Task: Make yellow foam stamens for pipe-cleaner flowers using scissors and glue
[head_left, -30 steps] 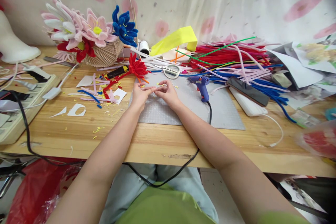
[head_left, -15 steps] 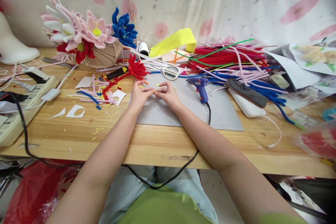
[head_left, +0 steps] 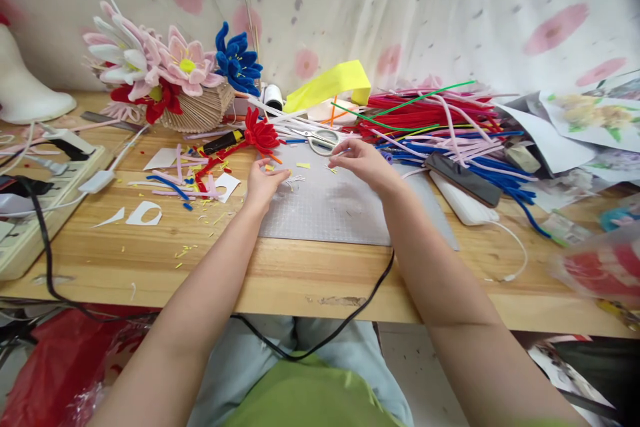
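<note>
My left hand [head_left: 266,183] is closed in a pinch above the left part of the grey cutting mat [head_left: 345,220]. What its fingers hold is too small to make out. Thin white strands [head_left: 298,179] show just past its fingertips. My right hand [head_left: 363,161] is apart from it, thumb and fingers loosely curved with a gap between them. Small yellow-and-white bits [head_left: 331,169] lie below its fingertips. Between the hands is a small yellow piece [head_left: 303,165]. Scissors [head_left: 324,140] rest behind my right hand, which mostly hides the purple glue gun [head_left: 387,157].
A red fuzzy flower [head_left: 261,132] and cut scraps [head_left: 183,180] lie to the left. Piled pipe cleaners [head_left: 430,113] stretch across the back right, near a phone [head_left: 463,179]. A black cord [head_left: 350,315] hangs over the table's front edge. A power strip [head_left: 30,233] sits far left.
My right hand has parted from my left and moved right, now covering most of the glue gun. White strands are now visible by my left fingertips; that hand has barely moved.
</note>
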A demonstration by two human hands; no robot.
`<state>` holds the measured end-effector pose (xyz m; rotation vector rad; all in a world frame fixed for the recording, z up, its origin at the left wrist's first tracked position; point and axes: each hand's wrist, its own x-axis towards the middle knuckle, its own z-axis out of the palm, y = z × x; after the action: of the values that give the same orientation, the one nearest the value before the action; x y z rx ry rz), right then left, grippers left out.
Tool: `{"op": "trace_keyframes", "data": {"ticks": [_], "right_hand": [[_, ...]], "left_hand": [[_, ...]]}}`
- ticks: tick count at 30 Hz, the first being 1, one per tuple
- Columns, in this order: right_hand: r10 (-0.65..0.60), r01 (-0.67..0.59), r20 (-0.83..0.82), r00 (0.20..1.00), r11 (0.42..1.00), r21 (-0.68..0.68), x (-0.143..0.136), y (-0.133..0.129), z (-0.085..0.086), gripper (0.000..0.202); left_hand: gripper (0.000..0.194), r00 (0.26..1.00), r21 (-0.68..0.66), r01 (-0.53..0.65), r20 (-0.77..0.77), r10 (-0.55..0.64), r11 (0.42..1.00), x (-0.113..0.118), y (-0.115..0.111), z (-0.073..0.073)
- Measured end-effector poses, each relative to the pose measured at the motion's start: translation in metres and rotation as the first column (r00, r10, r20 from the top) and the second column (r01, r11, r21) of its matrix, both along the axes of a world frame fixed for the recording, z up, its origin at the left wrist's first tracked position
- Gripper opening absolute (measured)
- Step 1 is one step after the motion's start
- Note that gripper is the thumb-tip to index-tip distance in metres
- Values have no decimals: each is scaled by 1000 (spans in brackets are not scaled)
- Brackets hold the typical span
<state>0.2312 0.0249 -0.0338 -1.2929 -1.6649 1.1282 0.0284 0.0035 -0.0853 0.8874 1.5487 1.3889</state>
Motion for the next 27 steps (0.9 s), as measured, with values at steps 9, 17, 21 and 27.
{"op": "trace_keyframes", "data": {"ticks": [9,17,21,27], "right_hand": [[362,-186,372,855,883,-432,93,-21,21,32],[-95,168,722,685,985,-29,110,-2,-7,47],[-209,244,542,814,970,8,84,4,-36,42],[-398,399,-40,917,916,43,53,-3,-50,40]], "left_hand": [[65,983,-44,110,155,-102,993,6,-7,6],[67,984,-103,106,154,-90,989,7,-9,8],[65,983,-104,102,160,-85,989,7,-8,7],[68,987,-131,78,150,-58,988,9,-6,7]]}}
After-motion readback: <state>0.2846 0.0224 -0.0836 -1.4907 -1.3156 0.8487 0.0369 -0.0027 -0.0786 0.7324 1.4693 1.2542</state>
